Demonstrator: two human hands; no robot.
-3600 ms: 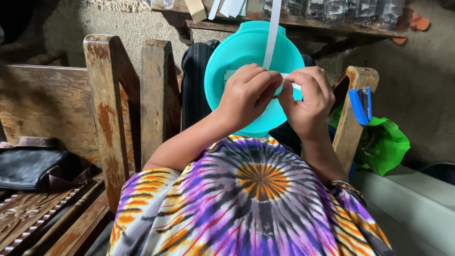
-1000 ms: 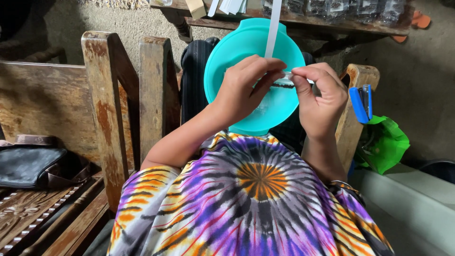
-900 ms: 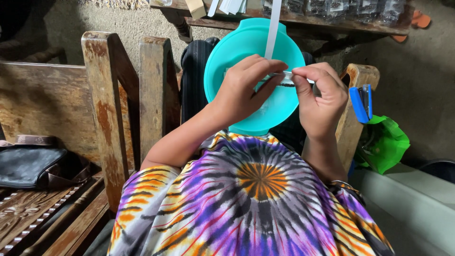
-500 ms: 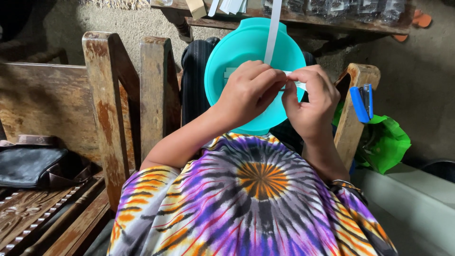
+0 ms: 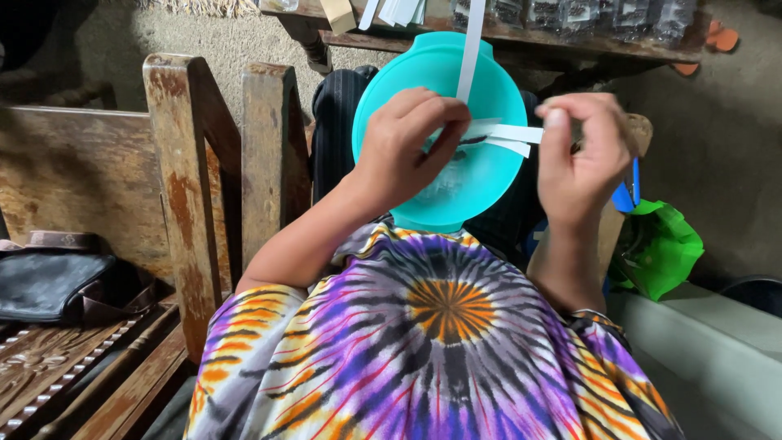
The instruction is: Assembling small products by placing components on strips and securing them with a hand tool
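At the centre of the frame the left hand [image 5: 407, 143] and the right hand [image 5: 582, 155] meet over a round turquoise bowl [image 5: 391, 106] that rests on the person's lap, just above the tie-dye shirt [image 5: 440, 342] filling the lower middle. The left hand is curled closed, its fingers [image 5: 444, 130] pinched on the near end of a white paper strip [image 5: 509, 134] that runs sideways across the bowl's mouth. The right hand is closed on the strip's other end, thumb and forefinger pressed together, though this hand is blurred. The strip looks folded into two layers between the hands. A second long white strip [image 5: 471, 49] hangs straight down from the top of the frame to the bowl, ending just behind the left fingers. Along the top edge runs a wooden shelf [image 5: 505, 33] carrying a row of clear packets with dark contents [image 5: 570, 12] at upper right, and white slips and a tan card [image 5: 338, 12] at upper centre. A bright green bag [image 5: 660, 248] lies at right, with a blue clip-like piece [image 5: 627, 191] just beside the right wrist. A worn wooden bench back [image 5: 175, 163] stands at left, and a dark pouch [image 5: 49, 285] rests on the carved seat at lower left.
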